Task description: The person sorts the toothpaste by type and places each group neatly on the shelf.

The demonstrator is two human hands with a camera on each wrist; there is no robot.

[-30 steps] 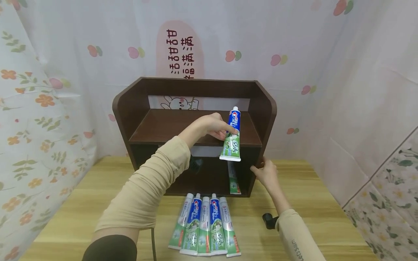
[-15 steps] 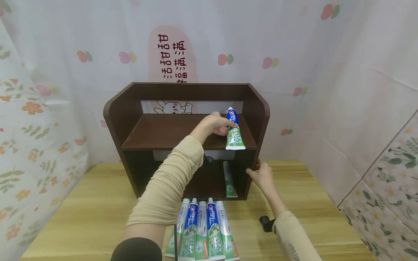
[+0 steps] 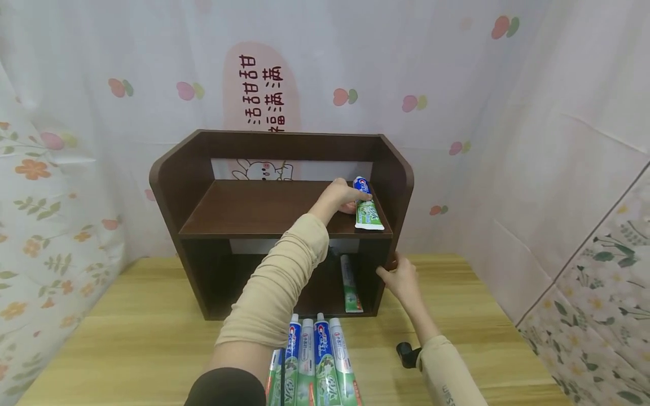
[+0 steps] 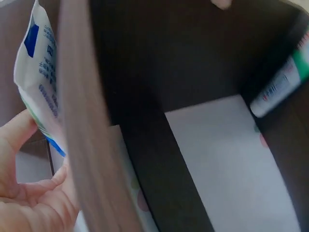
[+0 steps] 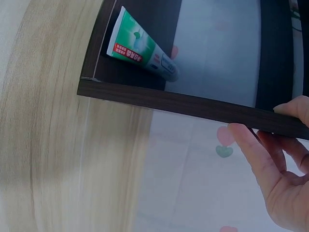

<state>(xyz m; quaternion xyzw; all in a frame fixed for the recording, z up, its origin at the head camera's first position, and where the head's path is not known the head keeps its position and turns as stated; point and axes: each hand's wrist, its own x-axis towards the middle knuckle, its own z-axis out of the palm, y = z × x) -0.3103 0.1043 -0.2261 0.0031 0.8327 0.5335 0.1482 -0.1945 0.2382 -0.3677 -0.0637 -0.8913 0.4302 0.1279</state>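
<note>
My left hand (image 3: 339, 196) pinches a blue-and-green toothpaste tube (image 3: 368, 215) at the right end of the upper board of a dark brown two-tier shelf (image 3: 166, 183). The tube's cap points to the back and its flat white end to the front. In the left wrist view, thumb and fingers hold the tube (image 4: 41, 79) beside the board's edge. My right hand (image 3: 403, 279) grips the shelf's right side panel (image 5: 193, 107), thumb on one face and fingers on the other. Inside the lower tier, a silver-and-green toothpaste tube (image 3: 351, 285) lies near that panel.
Several toothpaste tubes (image 3: 325, 361) lie side by side on the wooden table (image 3: 127, 338) before the shelf, partly behind my left arm. A small black object (image 3: 406, 355) sits by my right forearm. A patterned curtain (image 3: 315, 67) hangs behind the shelf.
My left hand has carried the tube forward and down, from in front of the shelf to its upper board. The right hand keeps its grip on the side panel. The head view has shifted slightly.
</note>
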